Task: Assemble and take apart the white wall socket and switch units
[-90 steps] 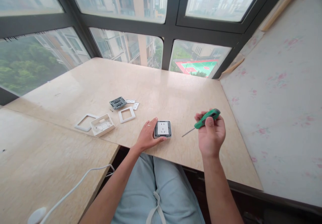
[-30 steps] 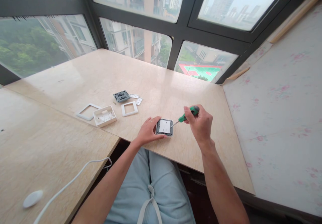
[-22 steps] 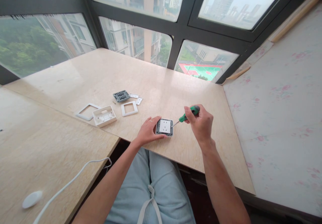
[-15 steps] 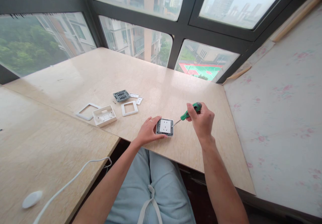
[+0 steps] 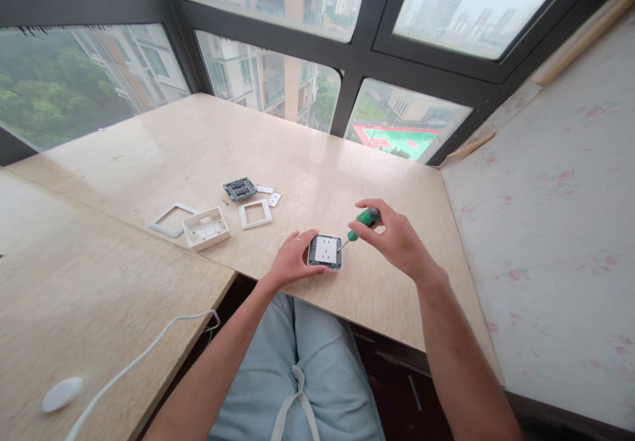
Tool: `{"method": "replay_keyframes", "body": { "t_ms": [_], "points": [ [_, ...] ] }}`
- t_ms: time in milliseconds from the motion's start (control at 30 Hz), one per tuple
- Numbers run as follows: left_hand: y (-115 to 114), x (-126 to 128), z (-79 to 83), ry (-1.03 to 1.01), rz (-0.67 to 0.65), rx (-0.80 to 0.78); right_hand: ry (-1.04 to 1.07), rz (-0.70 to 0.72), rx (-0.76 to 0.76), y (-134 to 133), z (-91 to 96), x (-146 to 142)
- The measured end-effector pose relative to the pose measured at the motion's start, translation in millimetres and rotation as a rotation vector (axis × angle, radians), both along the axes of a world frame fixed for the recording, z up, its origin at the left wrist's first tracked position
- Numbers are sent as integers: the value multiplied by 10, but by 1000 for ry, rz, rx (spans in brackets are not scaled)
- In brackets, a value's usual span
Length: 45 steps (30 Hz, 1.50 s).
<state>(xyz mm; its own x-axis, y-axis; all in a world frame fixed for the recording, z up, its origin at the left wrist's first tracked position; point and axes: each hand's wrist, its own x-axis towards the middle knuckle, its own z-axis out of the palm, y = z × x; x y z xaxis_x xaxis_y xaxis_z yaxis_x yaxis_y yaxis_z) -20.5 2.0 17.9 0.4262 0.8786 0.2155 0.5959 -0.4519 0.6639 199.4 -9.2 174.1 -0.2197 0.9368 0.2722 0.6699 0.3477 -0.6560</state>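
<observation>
Near the front edge of the stone-patterned counter lies a wall socket (image 5: 326,250) with a white face and a dark grey frame, seated on a white base. My left hand (image 5: 294,260) grips it from the left, thumb along the near side and fingers along the far side. A green screwdriver (image 5: 366,223) with a dark handle end is in my right hand (image 5: 394,235), held between thumb and fingers. Its shaft slants down to the left, and the tip meets the right side of the socket's grey frame.
Left of the socket lie a white mounting box (image 5: 206,228), two white frames (image 5: 256,213), a grey socket back (image 5: 239,189) and small white plates (image 5: 274,198). A white cable (image 5: 149,352) and white oval object (image 5: 61,395) rest on the left surface. Windows stand behind; a papered wall (image 5: 550,249) bounds the right.
My right hand has turned and shifted its grip on the screwdriver, its fingers loosening and the wrist moving right. The handle sits lower and further left. My left hand and the socket have stayed put.
</observation>
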Motion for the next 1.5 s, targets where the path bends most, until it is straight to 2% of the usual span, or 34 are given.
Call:
{"method": "replay_keyframes", "body": {
  "t_ms": [167, 233, 400, 500, 567, 767, 833, 900, 933, 1067, 1133, 1200, 1333, 1400, 1433, 1500],
  "points": [
    [2, 0, -1, 6, 8, 1, -155, 10, -42, -3, 198, 25],
    [3, -1, -2, 7, 5, 2, -293, 7, -60, 4, 273, 0],
    [10, -3, -9, 3, 2, -3, -823, -209, -27, 12, 439, -156],
    [17, -3, -19, -4, 0, -4, -958, -244, 7, 24, 483, -232],
    [21, -3, -27, -5, -2, -4, -950, -153, 3, 37, 499, -236],
    [26, -3, -38, 5, -6, 1, -686, 367, 52, 52, 544, -40],
    [28, -3, -41, 11, -9, 4, -579, 452, 27, 39, 543, 5],
    [29, -3, -44, 14, -14, 11, -529, 435, 2, 24, 528, -6],
    [30, -4, -46, 15, -16, 14, -548, 369, -9, 20, 518, -33],
    [30, -9, -52, 17, -13, 19, -851, -118, -43, 36, 486, -179],
    [30, -11, -56, 18, -13, 19, -973, -224, -43, 58, 491, -206],
    [29, -13, -58, 21, -16, 22, -979, -154, -43, 77, 509, -176],
    [27, -9, -53, 23, -17, 22, -763, 233, -29, 76, 542, -17],
    [23, -4, -41, 20, -10, 15, -660, 375, -16, 56, 544, 37],
    [21, -2, -33, 19, -8, 10, -625, 400, -17, 44, 542, 45],
    [15, 1, -12, 20, -6, -1, -596, 337, -35, 21, 535, 19]
  ]
}}
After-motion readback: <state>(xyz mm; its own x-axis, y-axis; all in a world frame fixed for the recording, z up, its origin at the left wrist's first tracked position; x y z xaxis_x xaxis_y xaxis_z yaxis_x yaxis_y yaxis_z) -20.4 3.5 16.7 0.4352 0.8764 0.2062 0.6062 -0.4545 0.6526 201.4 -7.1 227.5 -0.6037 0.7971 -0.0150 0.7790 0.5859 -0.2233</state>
